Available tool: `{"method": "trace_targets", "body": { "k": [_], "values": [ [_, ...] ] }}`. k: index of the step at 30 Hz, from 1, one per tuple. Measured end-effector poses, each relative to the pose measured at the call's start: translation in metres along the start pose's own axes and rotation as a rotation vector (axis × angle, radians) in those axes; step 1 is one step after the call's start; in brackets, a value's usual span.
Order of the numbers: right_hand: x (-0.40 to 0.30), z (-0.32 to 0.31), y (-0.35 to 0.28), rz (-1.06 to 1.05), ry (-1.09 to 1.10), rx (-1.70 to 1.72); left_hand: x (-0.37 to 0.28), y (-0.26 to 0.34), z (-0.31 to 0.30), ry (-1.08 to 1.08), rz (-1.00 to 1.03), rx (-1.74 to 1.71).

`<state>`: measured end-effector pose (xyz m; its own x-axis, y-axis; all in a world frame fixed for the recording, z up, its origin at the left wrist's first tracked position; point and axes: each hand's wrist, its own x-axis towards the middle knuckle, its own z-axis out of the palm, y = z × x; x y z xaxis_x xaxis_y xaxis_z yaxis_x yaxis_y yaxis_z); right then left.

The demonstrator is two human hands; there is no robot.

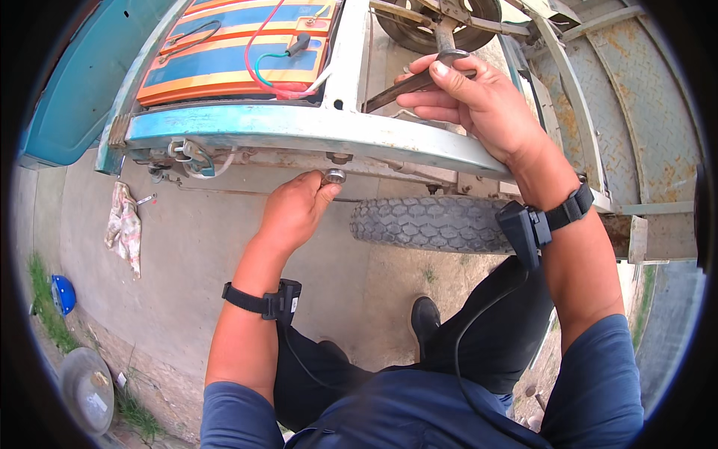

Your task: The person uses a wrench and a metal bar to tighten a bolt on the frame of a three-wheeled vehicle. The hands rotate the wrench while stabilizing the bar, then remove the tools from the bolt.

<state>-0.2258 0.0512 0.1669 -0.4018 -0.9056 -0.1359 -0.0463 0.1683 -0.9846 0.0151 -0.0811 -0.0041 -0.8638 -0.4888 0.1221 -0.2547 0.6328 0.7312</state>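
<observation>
My left hand (294,210) is closed around a ring spanner (335,176), whose ring end shows beyond the thumb. Just above that ring, a bolt head or nut (339,158) hangs under the pale blue frame rail (314,128) of a vehicle; a small gap seems to lie between them. Over the rail reaches my right hand (465,98), thumb and fingers pinching a metal tool with a rounded end (453,55). A dark flat metal bar (398,92) passes behind these fingers; whether it belongs to the tool I cannot tell.
Orange and blue batteries (230,67) with red and green cables sit left of a white crossbar (346,56). A treaded tyre (432,224) is below the rail, a wheel (477,28) beyond. On the ground lie a cloth (123,224), a small spanner (147,198) and a metal basin (87,390).
</observation>
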Motion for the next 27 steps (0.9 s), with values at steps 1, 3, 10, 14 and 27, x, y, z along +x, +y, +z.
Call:
{"method": "trace_targets", "body": {
  "k": [1, 3, 10, 14, 27],
  "values": [
    [0.0, 0.001, 0.001, -0.001, -0.001, 0.002, 0.0, -0.003, 0.005, 0.002, -0.016, -0.07],
    [0.0, 0.001, 0.001, -0.003, -0.003, 0.002, 0.002, -0.003, 0.017, 0.007, -0.045, -0.211],
    [0.0, -0.002, 0.003, 0.0, 0.0, -0.006, 0.008, 0.008, 0.032, -0.037, -0.192, -0.599],
    [0.001, 0.0, 0.003, -0.005, -0.007, -0.005, 0.007, -0.001, 0.046, -0.044, -0.196, -0.706],
    [0.0, 0.0, 0.001, 0.004, -0.013, -0.012, 0.022, -0.019, 0.029, -0.049, -0.079, -0.275]
  ]
}}
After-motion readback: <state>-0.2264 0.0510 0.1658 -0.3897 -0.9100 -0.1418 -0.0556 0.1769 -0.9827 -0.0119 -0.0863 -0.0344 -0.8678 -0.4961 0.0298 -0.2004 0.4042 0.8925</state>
